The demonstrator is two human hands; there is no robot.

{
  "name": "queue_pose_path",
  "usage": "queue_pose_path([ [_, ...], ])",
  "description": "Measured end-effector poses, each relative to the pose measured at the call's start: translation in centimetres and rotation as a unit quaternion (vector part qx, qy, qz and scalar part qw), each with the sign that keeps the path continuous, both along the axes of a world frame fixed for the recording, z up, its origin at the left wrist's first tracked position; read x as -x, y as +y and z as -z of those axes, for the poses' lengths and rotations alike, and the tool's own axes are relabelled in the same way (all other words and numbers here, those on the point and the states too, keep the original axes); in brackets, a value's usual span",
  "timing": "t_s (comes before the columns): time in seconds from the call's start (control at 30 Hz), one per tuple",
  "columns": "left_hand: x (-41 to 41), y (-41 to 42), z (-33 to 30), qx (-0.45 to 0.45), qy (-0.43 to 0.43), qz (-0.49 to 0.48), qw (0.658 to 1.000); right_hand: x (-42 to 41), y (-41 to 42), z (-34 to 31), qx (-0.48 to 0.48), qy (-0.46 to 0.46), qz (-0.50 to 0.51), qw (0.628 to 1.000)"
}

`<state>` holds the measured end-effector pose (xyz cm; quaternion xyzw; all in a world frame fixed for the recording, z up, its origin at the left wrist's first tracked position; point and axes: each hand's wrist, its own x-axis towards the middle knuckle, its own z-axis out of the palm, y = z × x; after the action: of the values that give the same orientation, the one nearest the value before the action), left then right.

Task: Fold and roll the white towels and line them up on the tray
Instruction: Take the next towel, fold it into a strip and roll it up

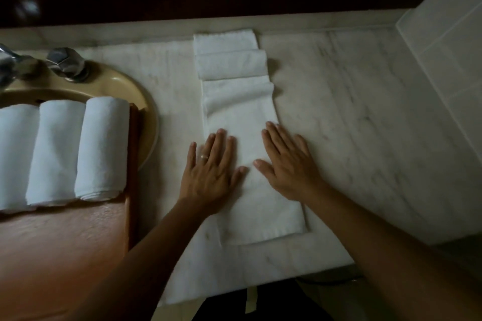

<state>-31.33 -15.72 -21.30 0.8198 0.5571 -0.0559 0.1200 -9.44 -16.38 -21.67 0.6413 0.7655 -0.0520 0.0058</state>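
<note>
From the head view, a long folded white towel [247,138] lies flat on the marble surface [352,112], running away from the person toward the back wall. Two more folded towels [232,60] sit at its far end, overlapping it there. Both hands lie flat on the near half of the strip. The left hand [211,172], a ring on one finger, presses on its left edge with the fingers straight and spread, the little finger just off the cloth. The right hand [289,164] lies the same way along the right edge, thumb pointing inward. Neither grips anything; they rest palm-down, thumbs near each other but apart.

To the left, a wooden tray [78,229] sits over the yellowish sink [146,101], and three rolled towels [101,148] lie side by side across its far part, touching one another. The near part of the tray looks bare.

The cloth looks soft, light and limp, so it should crease easily and slip little on the stone. I would guess the best hold is the near short end, below the palms, pinched at both corners and turned over tightly to start the roll. A loose start would likely give a slack, uneven roll.
</note>
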Motion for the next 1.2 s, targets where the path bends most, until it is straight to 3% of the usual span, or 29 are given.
queue_pose_path([
  [0.13,-0.6,-2.9,-1.3,0.014,-0.016,0.003,1.0,0.6,-2.3,-0.3,0.007,0.002,0.039,0.999],
  [0.23,0.4,-7.4,-1.1,0.031,-0.034,0.03,0.999,-0.2,-7.3,-0.2,0.029,0.003,0.014,0.999],
  [0.37,0.9,-7.2,0.0,0.024,-0.042,0.011,0.999,-1.3,-7.3,-0.2,0.042,0.002,0.02,0.999],
  [0.53,0.8,-11.1,-0.8,-0.036,-0.053,-0.017,0.998,-2.0,-11.4,-0.6,-0.022,0.054,-0.026,0.998],
  [0.63,0.6,-16.2,-1.3,-0.078,-0.104,0.043,0.991,-2.9,-15.7,-0.7,-0.091,0.081,-0.075,0.99],
  [0.87,-0.2,-20.5,-0.5,-0.069,-0.034,0.036,0.996,-4.2,-20.2,0.5,-0.074,0.016,-0.108,0.991],
  [1.03,-0.4,-21.3,-0.7,-0.107,-0.064,0.077,0.989,-4.7,-20.8,0.2,-0.114,0.015,-0.125,0.985],
  [1.2,-0.7,-22.0,-1.2,-0.122,-0.063,0.088,0.987,-3.2,-22.3,-0.5,-0.079,0.08,-0.026,0.993],
])
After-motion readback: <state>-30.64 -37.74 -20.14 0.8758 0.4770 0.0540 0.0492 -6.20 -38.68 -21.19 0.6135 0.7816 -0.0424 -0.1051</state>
